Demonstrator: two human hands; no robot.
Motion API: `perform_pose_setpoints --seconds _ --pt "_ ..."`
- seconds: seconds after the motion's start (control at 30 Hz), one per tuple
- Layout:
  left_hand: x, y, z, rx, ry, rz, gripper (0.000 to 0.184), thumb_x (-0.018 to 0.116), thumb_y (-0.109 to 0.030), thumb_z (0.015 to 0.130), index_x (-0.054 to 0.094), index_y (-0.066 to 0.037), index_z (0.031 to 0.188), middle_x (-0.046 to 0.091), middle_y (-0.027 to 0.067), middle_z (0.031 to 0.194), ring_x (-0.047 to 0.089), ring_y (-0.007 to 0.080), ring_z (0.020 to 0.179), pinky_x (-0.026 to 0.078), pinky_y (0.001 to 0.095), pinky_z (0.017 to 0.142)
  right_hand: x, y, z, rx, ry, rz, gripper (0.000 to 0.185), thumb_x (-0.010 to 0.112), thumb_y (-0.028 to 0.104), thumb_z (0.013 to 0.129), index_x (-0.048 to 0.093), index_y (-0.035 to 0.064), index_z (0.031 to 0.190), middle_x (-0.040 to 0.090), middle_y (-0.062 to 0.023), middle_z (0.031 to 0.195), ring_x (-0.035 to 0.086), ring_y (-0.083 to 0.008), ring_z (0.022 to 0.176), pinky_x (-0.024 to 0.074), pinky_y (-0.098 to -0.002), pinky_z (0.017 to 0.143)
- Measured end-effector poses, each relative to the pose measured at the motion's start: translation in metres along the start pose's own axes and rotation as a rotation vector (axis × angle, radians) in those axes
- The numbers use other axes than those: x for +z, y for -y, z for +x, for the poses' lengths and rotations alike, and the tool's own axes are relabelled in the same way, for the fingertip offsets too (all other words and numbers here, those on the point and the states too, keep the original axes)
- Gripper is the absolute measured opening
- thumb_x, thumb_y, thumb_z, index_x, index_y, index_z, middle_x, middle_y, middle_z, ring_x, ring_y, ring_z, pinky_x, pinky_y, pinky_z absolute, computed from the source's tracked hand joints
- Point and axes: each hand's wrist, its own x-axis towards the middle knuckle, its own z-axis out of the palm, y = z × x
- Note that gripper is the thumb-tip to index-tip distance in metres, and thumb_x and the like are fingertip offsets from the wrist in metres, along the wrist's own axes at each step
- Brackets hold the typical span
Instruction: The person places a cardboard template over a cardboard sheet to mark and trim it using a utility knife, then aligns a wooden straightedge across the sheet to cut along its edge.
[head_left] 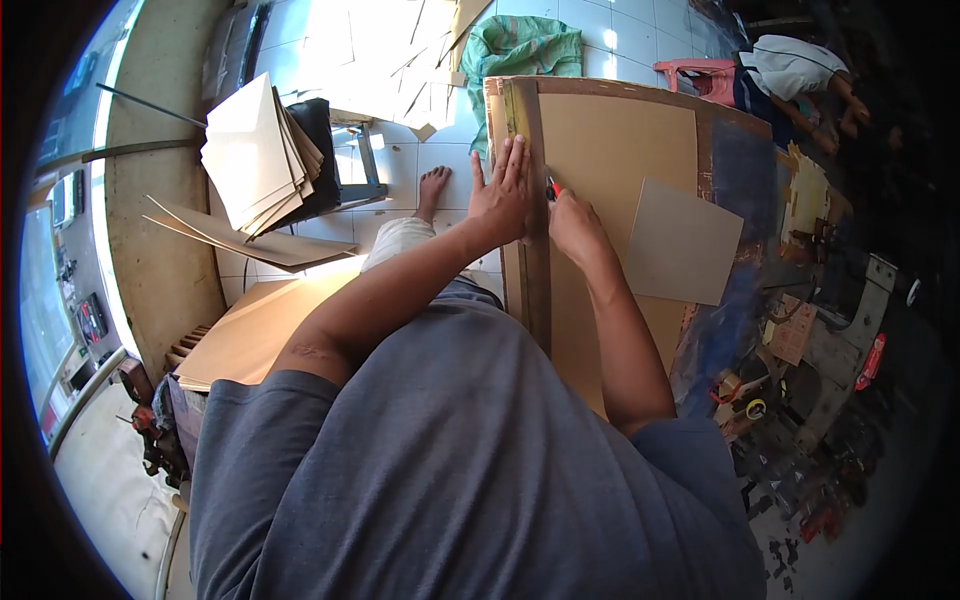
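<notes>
My left hand [502, 198] lies flat with its fingers stretched out, pressing on a long dark straightedge bar [538, 285]. The bar runs lengthwise over a large brown cardboard sheet [620, 135] on the worktable [735, 118]. Just right of the bar, my right hand [578, 228] is closed around a red and black utility knife [554, 187], held near the bar's edge. Its blade tip is too small to make out. A smaller greyish board piece [685, 240] rests on the sheet, right of my right forearm.
Cut boards [258, 160] are stacked on a black stool at left, above a larger cardboard stack [255, 325]. A green sack [520, 50] and scraps lie on the tiled floor. Another person [795, 70] is at upper right, near a pink stool [700, 72]. Tools and tape clutter the right.
</notes>
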Motion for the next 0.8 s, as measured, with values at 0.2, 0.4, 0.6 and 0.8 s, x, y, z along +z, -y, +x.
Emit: perform_pose_setpoints --seconds 0.2,0.4,0.6,0.8 --pt "0.0 0.002 -0.001 0.017 -0.011 -0.017 0.14 0.091 -0.049 0.056 0.011 0.007 0.157 0.0 0.0206 0.167 -0.001 0.0337 0.155 0.008 0.0714 0.115 0.003 -0.004 -0.099 0.2 0.217 -0.055 0.03 0.048 0.019 0.101 0.056 -0.0093 0.107 0.065 -0.0367 0.1 0.064 -0.0514 0.099 0.0511 -0.0561 0.087" --pt "-0.002 0.001 -0.001 0.023 -0.009 0.019 0.141 0.09 -0.051 0.056 0.011 0.007 0.157 -0.001 0.0215 0.166 -0.002 0.0343 0.155 0.006 0.0717 0.115 -0.028 -0.013 -0.103 0.196 0.416 -0.153 0.031 0.05 0.02 0.101 0.057 -0.0092 0.105 0.066 -0.0347 0.097 0.066 -0.0483 0.096 0.0516 -0.054 0.085" --pt "-0.001 0.0 0.0 0.006 -0.012 0.043 0.142 0.089 -0.055 0.056 0.011 0.007 0.157 -0.001 0.0213 0.167 -0.002 0.0337 0.155 0.005 0.0722 0.115 -0.062 0.032 0.012 0.095 -0.181 -0.03 0.032 0.049 0.023 0.102 0.058 -0.0073 0.106 0.068 -0.0314 0.097 0.067 -0.0472 0.095 0.0521 -0.0537 0.084" --pt "-0.001 0.0 -0.002 0.015 -0.037 0.014 0.135 0.088 -0.051 0.059 0.014 0.007 0.157 0.001 0.0212 0.167 0.0 0.0335 0.156 0.006 0.0722 0.115 -0.046 0.049 0.1 0.075 -0.157 -0.096 0.029 0.05 0.016 0.096 0.059 -0.0069 0.111 0.068 -0.0318 0.105 0.067 -0.0461 0.101 0.0537 -0.0515 0.089"
